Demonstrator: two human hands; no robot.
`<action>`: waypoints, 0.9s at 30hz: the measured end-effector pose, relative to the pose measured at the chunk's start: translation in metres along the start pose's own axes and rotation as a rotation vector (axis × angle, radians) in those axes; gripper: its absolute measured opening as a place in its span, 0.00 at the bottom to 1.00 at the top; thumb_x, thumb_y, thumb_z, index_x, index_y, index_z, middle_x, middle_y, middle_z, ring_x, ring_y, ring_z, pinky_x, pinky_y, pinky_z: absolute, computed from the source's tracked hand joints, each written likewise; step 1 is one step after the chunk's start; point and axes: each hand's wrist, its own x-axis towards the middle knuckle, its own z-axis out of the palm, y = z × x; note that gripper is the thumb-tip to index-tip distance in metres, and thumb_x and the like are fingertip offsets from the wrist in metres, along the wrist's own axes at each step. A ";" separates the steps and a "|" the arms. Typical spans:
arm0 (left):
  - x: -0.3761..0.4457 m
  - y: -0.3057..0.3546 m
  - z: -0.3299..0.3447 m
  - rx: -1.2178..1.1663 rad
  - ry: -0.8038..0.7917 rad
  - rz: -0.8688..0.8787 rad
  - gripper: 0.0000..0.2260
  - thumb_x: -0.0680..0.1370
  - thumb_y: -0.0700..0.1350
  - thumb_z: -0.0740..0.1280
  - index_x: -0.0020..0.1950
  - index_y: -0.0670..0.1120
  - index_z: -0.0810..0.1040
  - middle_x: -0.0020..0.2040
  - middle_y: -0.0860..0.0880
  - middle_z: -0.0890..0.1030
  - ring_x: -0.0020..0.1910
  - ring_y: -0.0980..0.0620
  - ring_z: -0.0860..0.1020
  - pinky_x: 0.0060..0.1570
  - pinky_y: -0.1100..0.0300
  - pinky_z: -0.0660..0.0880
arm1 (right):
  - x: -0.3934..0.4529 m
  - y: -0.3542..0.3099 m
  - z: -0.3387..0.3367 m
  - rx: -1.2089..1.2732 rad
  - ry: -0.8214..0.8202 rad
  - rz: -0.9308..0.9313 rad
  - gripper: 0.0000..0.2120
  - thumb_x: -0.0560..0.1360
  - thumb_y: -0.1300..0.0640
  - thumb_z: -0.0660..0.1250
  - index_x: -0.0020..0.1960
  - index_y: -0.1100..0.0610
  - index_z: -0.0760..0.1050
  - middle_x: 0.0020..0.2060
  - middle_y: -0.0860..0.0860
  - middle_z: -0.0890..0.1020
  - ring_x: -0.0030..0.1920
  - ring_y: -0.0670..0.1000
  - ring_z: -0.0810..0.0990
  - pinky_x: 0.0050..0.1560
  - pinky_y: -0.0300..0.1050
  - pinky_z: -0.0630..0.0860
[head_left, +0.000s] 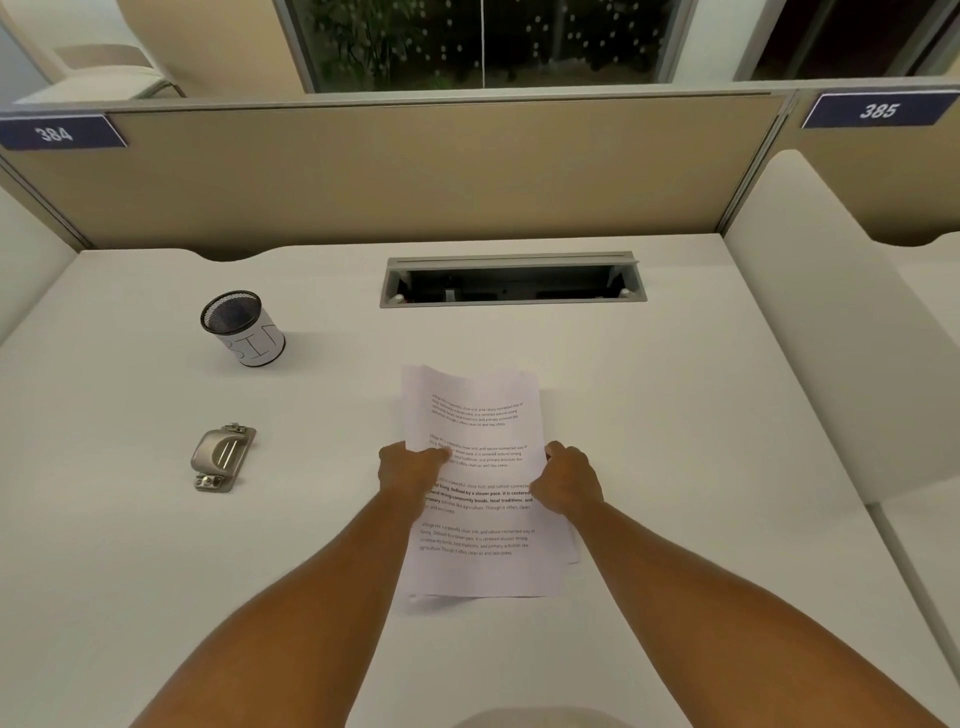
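Note:
A thin stack of white printed sheets (480, 519) is held over the middle of the white desk (675, 467). My left hand (408, 470) grips its left edge, thumb on the top page. My right hand (569, 480) grips the right edge with curled fingers. The sheets are slightly fanned and their far end curls up. A silver metal hole punch (222, 457) lies on the desk to the left, apart from both hands.
A black mesh cup (243, 327) with a white paper label stands at the back left. A recessed cable tray (511, 280) opens at the desk's back. A tan partition (415, 171) closes the far side, a white divider (831, 338) the right.

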 end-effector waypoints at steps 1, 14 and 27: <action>0.000 -0.001 -0.001 -0.006 -0.016 0.023 0.17 0.72 0.42 0.76 0.60 0.41 0.79 0.53 0.42 0.84 0.49 0.40 0.83 0.53 0.43 0.81 | 0.000 0.000 0.000 0.017 -0.002 0.010 0.21 0.73 0.60 0.64 0.65 0.59 0.69 0.59 0.56 0.75 0.59 0.57 0.76 0.54 0.49 0.76; -0.004 0.029 -0.023 0.081 -0.394 0.324 0.13 0.79 0.48 0.70 0.63 0.47 0.78 0.54 0.47 0.86 0.50 0.44 0.85 0.52 0.42 0.81 | 0.015 0.003 -0.019 0.873 -0.071 0.164 0.20 0.69 0.58 0.77 0.58 0.59 0.77 0.53 0.54 0.84 0.52 0.56 0.83 0.58 0.55 0.79; -0.004 0.058 -0.033 -0.028 -0.409 0.442 0.14 0.78 0.47 0.71 0.62 0.47 0.79 0.53 0.49 0.86 0.49 0.49 0.86 0.49 0.50 0.83 | 0.004 -0.005 -0.060 1.262 -0.141 -0.016 0.22 0.65 0.61 0.79 0.57 0.56 0.77 0.51 0.52 0.86 0.45 0.51 0.86 0.33 0.40 0.79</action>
